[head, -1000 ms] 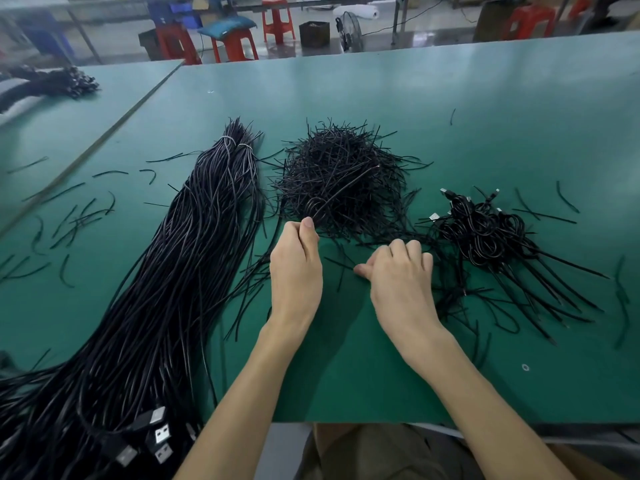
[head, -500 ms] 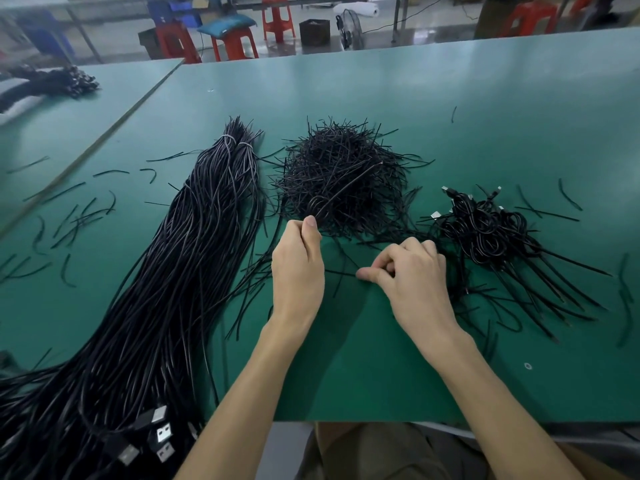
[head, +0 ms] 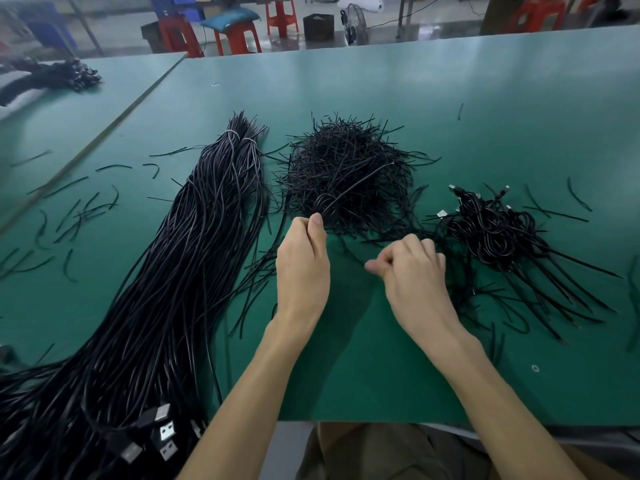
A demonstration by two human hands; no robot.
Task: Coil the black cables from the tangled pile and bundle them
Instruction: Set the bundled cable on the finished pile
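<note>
Left hand [head: 303, 268] pinches cable coil [head: 325, 205] just beyond its fingertips, over tie pile [head: 349, 168]. Right hand [head: 414, 271] curled, blurred: contents cannot tell. Long cables [head: 180, 271] left of left hand; coiled bundles [head: 495, 230] right of right hand

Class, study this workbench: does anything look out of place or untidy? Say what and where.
Yes: short black strands lie scattered on the green table, left of the long cable bundle and far right, away from the central pile.
</note>
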